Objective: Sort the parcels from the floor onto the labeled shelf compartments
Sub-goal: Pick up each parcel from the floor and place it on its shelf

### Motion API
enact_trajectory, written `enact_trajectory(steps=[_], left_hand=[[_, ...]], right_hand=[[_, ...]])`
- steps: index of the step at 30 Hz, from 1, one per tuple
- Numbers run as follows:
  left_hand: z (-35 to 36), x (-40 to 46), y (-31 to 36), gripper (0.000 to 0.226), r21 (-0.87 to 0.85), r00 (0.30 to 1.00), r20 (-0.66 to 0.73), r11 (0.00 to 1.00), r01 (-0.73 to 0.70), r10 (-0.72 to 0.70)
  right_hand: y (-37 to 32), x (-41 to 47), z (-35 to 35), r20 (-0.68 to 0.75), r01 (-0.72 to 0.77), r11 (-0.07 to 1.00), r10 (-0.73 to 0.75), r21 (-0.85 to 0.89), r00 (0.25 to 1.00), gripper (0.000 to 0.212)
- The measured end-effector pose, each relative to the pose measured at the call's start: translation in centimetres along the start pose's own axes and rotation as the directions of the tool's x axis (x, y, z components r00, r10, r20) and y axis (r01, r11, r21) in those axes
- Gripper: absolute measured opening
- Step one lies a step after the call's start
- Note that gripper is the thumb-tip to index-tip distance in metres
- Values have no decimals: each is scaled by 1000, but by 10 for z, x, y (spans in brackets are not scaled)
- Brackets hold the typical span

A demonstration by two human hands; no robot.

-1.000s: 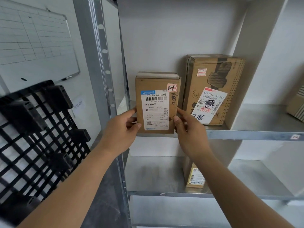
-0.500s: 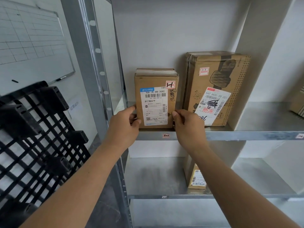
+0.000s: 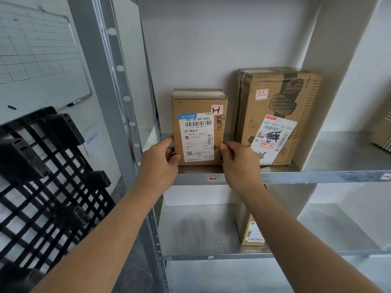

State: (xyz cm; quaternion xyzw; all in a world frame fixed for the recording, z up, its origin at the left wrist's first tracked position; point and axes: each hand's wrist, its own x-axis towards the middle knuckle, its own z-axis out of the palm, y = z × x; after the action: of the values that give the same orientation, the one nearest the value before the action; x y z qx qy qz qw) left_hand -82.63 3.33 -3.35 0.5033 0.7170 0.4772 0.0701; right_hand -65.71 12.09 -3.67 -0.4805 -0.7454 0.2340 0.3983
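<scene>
Head view showed the small cardboard parcel standing upright on the upper shelf, its long axis vertical and its shipping label facing the person. It sat at the front edge of the compartment whose lip carried the red tag "1-1", and a matching handwritten sticker was on the parcel's upper right corner. The left hand gripped its lower left edge, thumb on the front face, while the right hand pinched the lower right edge; both were equally near, one on each flank. The parcel lay straight ahead of and slightly above the hands, so any further push would likely go inward, toward the back wall. Just beside it on the right, with a narrow gap, stood a taller cardboard parcel, also upright. On the lower shelf a third parcel showed, partly hidden by the right forearm. Counted: three parcels in these compartments, two hands, two shelf levels. At the far right edge, part of another box appeared. A black plastic pallet leaned at left, below a whiteboard.
</scene>
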Motion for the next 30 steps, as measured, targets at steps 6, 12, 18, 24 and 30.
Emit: enact_trajectory(steps=[6, 12, 18, 24, 30], left_hand=[[0, -1, 2, 50, 11, 1000, 7, 1000, 11, -11], [-7, -6, 8, 49, 57, 999, 48, 998, 23, -26], [-24, -39, 20, 57, 31, 999, -1, 998, 50, -50], [-49, -99, 27, 54, 30, 1000, -13, 1000, 4, -4], [-89, -154, 28, 48, 75, 998, 20, 995, -62, 61]], right_hand=[[0, -1, -3, 16, 2, 1000, -2, 1, 1000, 31], [-6, -9, -15, 26, -20, 999, 19, 29, 999, 35], [-13, -37, -34, 36, 57, 995, -60, 83, 998, 34], [-23, -85, -35, 178, 242, 947, -281, 211, 943, 44], [-46, -126, -35, 329, 316, 870, -445, 378, 833, 46]])
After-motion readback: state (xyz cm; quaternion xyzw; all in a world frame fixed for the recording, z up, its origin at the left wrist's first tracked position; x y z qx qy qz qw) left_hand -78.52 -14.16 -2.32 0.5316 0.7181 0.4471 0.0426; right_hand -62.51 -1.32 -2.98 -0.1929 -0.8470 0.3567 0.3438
